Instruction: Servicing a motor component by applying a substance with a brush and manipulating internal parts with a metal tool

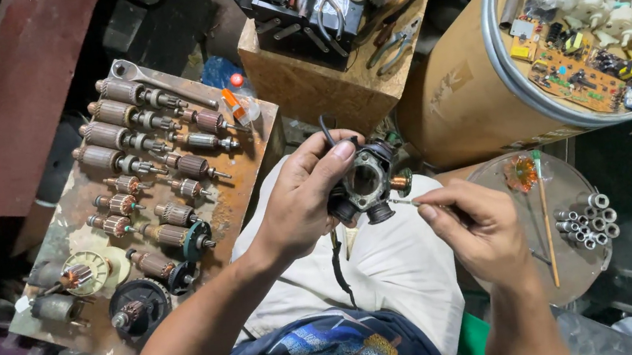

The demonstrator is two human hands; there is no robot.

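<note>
Small motor housing [365,183] held over the lap, left hand [304,196] fingers clamped round its body; looks rigid, light, grip by the casing. Right hand [478,230] pinches a thin tool [401,202] at it. Drum [478,86] holds circuit boards [580,71]; round tray [560,191] holds bearings [587,222].

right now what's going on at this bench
A seated person grips a small black motor housing in the left hand, held over the lap. The right hand pinches a thin metal tool whose tip touches the housing's lower edge. Rows of copper-wound motor armatures lie on a worn board to the left; a clear round lid with small steel bearings sits to the right.
</note>
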